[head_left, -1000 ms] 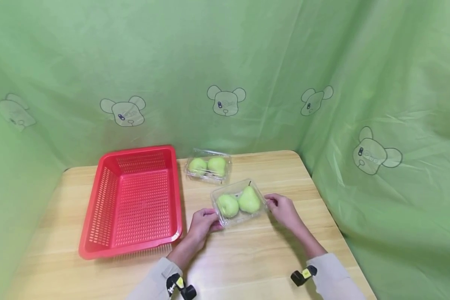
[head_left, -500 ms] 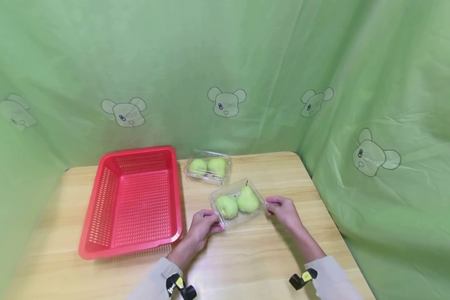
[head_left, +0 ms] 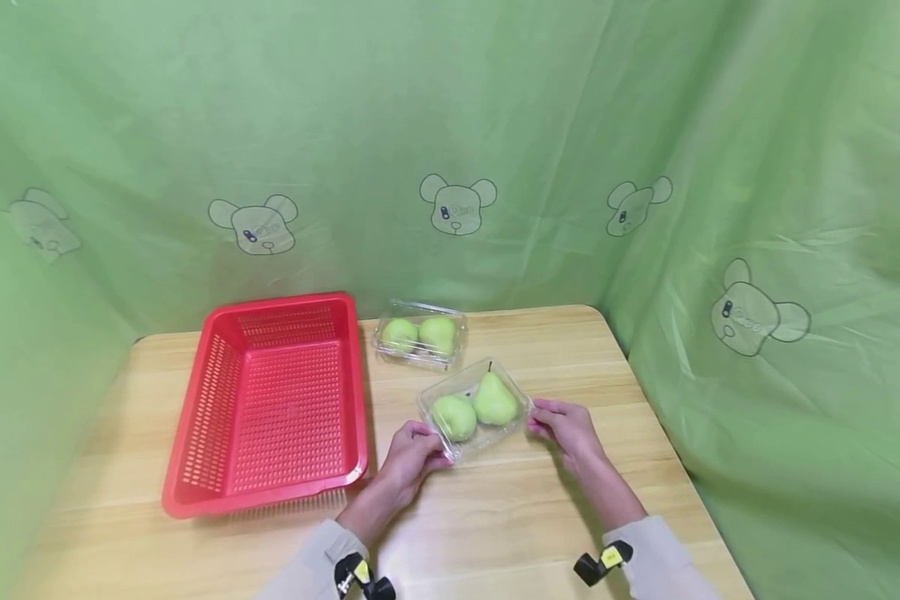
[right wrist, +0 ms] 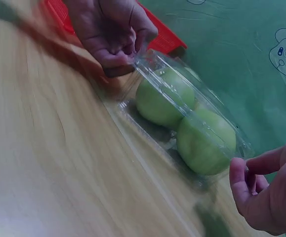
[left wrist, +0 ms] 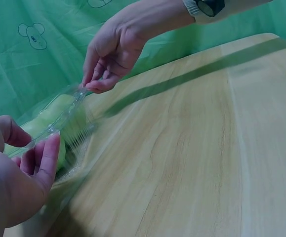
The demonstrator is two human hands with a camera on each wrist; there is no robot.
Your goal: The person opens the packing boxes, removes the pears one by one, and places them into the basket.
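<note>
A clear plastic fruit box point(head_left: 487, 438) holding a green pear point(head_left: 495, 400) and a rounder green fruit point(head_left: 453, 418) sits at an angle between my hands. My left hand point(head_left: 407, 462) pinches its near left corner between thumb and fingers. At the opposite end, my right hand point(head_left: 570, 429) pinches the rim. In the right wrist view the lid of the box point(right wrist: 170, 101) lies down over both fruits point(right wrist: 207, 143), with the fingertips of each hand at the edge. From the left wrist side, the left fingers point(left wrist: 49, 158) partly cover the fruit.
A large red plastic basket point(head_left: 356, 400) with a perforated floor stands left of the hands. Behind the held box is a second clear box point(head_left: 420, 308) with two green fruits point(head_left: 437, 335). A green curtain point(head_left: 360, 108) hangs around the wooden table point(head_left: 510, 517).
The held box has shifted slightly to the left and turned a little, and the right hand has come a little nearer. Both hands keep their pinch at its edges.
</note>
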